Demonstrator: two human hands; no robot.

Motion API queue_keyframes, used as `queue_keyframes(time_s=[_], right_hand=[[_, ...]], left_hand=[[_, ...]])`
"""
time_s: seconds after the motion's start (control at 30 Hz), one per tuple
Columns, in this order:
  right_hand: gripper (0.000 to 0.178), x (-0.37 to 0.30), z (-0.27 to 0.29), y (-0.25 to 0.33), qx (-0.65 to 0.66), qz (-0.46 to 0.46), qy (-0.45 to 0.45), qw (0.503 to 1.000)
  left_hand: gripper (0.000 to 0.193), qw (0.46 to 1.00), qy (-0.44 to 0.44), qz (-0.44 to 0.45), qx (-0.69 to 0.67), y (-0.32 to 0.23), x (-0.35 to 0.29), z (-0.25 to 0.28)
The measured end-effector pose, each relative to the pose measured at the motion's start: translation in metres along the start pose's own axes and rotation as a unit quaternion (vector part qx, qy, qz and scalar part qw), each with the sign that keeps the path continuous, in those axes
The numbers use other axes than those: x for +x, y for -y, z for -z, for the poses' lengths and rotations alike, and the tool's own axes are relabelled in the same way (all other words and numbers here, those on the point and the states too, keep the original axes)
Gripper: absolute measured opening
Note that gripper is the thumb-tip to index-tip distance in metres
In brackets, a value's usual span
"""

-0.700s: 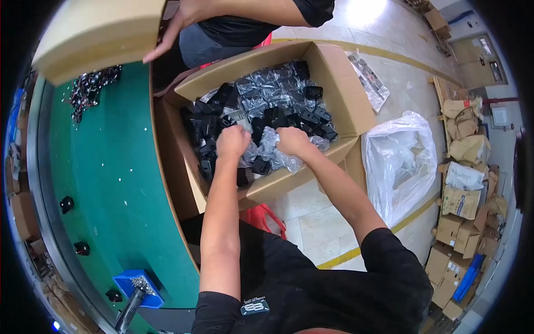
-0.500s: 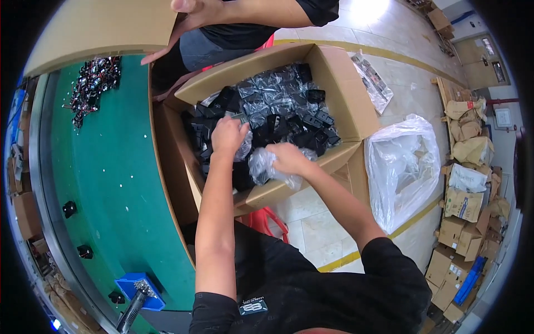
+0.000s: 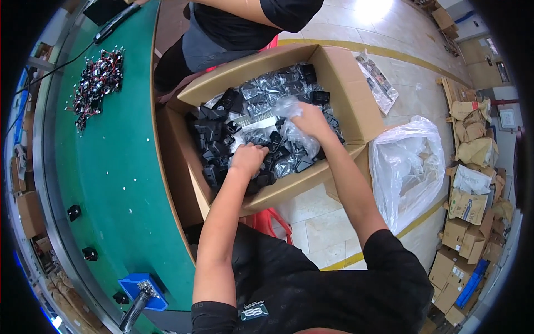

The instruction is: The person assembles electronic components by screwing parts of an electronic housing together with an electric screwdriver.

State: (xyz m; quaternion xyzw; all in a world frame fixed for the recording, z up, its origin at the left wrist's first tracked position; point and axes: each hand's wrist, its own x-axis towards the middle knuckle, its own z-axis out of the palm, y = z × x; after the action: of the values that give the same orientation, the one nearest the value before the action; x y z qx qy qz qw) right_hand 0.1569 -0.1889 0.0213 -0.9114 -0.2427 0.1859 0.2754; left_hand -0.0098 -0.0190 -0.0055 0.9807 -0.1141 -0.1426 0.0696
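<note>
A cardboard box stands open in front of me, filled with black plastic parts, some loose and some in clear wrap. My right hand is closed on crumpled clear plastic bags over the right half of the box. Lower and to the left, my left hand reaches in among the loose parts, its fingers bent downward. What its fingertips hold, if anything, is hidden. Between the hands lies more clear film, beside a pale printed sheet showing among the parts.
A green worktable on the left carries a heap of small wired parts and a blue tray of screws. Across the box is another person. A clear plastic sack stands right of the box; cartons line the far right.
My right hand has moved up and right with the plastic bags; my left has dropped lower. More loose parts and the printed sheet show. The other person's cardboard has left view.
</note>
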Motion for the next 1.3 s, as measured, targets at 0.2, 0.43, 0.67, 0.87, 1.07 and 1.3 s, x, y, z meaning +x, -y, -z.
queue_keyframes(time_s=[0.2, 0.43, 0.67, 0.87, 1.07, 1.3], right_hand=[[0.036, 0.011, -0.049, 0.049, -0.190, 0.083, 0.147, 0.967], [0.029, -0.001, -0.082, 0.059, -0.219, 0.098, 0.166, 0.956], [0.030, -0.007, -0.065, 0.046, 0.220, 0.127, 0.242, 0.937], [0.027, 0.029, -0.060, 0.018, 0.350, -0.017, 0.210, 0.913], [0.015, 0.053, -0.074, 0.041, -0.232, 0.022, 0.004, 0.972], [0.021, 0.024, -0.076, 0.066, -0.135, 0.315, 0.120, 0.932]], left_hand=[[0.016, 0.999, -0.014, 0.034, -0.031, 0.000, -0.022, 0.006], [0.012, 0.945, -0.179, 0.141, -0.237, 0.014, -0.043, 0.004], [0.033, 0.929, -0.207, 0.179, -0.247, 0.011, -0.042, 0.024], [0.035, 0.906, -0.279, 0.198, -0.250, 0.014, -0.041, 0.020], [0.017, 0.888, -0.268, 0.268, -0.262, 0.023, -0.059, 0.012], [0.030, 0.839, -0.281, 0.333, -0.326, 0.016, -0.085, 0.023]])
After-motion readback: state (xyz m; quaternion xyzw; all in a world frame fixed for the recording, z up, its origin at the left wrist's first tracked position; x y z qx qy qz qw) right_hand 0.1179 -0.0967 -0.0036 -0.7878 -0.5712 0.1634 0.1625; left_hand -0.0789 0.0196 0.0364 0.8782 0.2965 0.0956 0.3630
